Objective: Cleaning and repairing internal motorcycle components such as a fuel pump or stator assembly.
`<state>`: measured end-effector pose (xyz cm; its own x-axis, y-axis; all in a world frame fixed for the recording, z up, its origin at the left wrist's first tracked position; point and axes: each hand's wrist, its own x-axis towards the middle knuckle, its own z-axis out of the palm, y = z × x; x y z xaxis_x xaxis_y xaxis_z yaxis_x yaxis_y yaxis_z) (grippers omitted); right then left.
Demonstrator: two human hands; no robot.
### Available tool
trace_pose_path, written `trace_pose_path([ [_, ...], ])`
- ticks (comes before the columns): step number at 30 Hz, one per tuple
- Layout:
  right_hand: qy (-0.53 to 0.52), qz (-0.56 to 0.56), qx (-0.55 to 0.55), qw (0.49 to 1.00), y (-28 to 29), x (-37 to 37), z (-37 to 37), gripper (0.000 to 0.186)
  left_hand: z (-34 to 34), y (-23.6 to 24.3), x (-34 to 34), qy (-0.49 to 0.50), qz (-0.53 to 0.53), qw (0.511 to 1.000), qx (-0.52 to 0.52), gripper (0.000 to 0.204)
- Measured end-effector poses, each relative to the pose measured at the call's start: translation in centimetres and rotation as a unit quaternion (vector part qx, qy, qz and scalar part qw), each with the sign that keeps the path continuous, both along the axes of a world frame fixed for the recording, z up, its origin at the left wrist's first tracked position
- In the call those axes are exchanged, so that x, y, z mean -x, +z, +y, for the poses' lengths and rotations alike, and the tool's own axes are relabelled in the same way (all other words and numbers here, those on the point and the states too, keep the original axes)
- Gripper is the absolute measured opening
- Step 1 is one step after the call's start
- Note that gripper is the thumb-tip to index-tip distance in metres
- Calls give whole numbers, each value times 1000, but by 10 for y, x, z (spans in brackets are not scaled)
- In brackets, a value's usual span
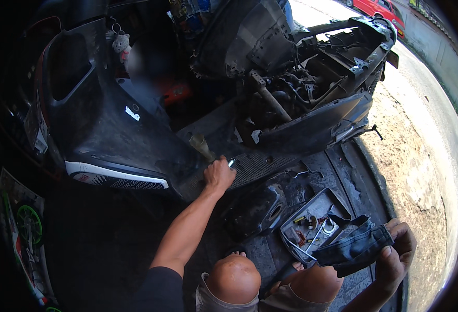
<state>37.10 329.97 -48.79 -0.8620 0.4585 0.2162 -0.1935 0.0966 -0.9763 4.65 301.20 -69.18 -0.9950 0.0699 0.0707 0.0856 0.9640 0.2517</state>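
Observation:
My left hand (pixel 219 175) reaches over the scooter's ribbed footboard (pixel 263 167), its fingers closed. A pale yellowish flared thing (pixel 201 146), like a paintbrush head, sticks out beyond the fingers; a small whitish end (pixel 232 163) shows on their other side. Whether both belong to one tool is hidden by the hand. At the lower right, my right hand (pixel 397 248) grips a piece of dark blue denim cloth (pixel 355 248) between thumb and fingers. The cloth hangs over part of a grey metal tray (pixel 290 226).
The scooter's front panel (pixel 120 125) stands left; its stripped rear frame (pixel 333 73) rises right. Several tools and small parts lie in the tray. Beside it is a black rounded casing (pixel 257 210). A bent metal rod (pixel 312 171) lies by the footboard. A red car (pixel 377 8) stands outside.

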Motion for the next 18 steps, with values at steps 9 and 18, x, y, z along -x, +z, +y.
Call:
trace_pose_path([
  [9,25,-47,50,997,-13,33,-9,22,-2,14,-15,23,-16,999,-18,39],
  [18,60,-83,-190,976,-5,38,-61,12,11,147,-228,-155,-274,715,-624,29],
])
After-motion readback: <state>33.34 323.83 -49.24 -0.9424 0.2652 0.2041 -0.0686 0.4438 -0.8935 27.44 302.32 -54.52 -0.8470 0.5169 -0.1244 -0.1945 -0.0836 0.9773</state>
